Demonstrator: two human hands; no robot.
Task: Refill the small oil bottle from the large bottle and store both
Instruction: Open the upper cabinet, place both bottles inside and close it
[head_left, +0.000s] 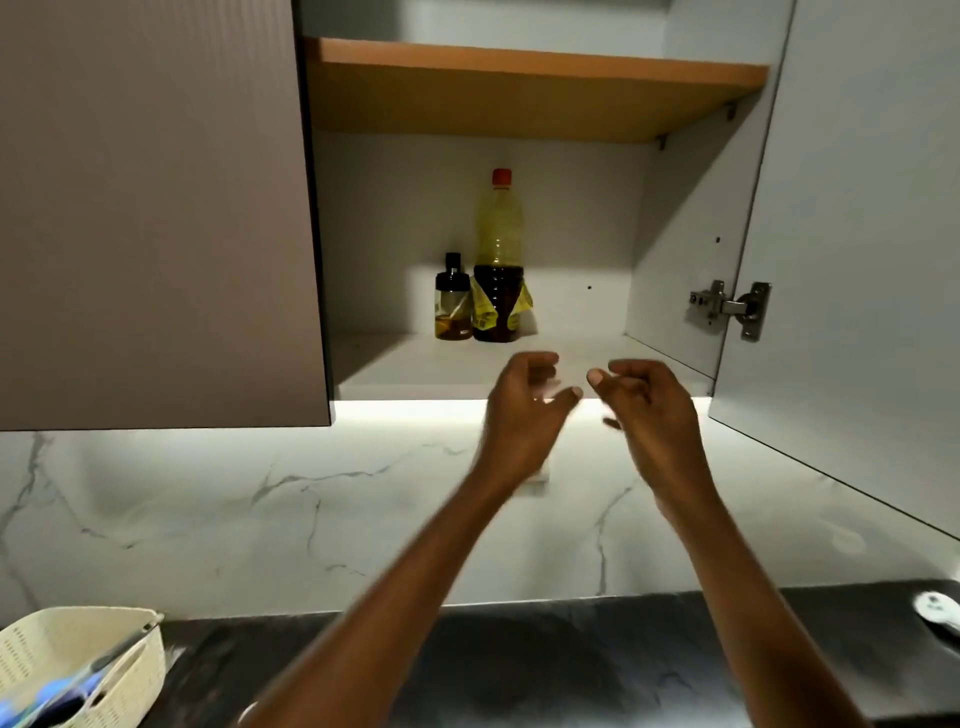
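The small oil bottle (453, 301), clear glass with a black cap and a little oil at its bottom, stands on the lower shelf (415, 364) of an open wall cabinet. Touching its right side stands the large bottle (497, 260), a tall plastic one with a red cap, dark oil in its lower part and a torn yellow label. My left hand (524, 410) and my right hand (644, 405) are raised just below the shelf's front edge, in front of the bottles. Both have loosely curled fingers and hold nothing.
The cabinet door (857, 260) hangs open on the right, its hinge (732, 306) showing. A closed door (156, 208) is on the left and a wooden shelf (535, 67) sits above. Below lie a marble backsplash, a dark counter (519, 665) and a cream basket (78, 665) at lower left.
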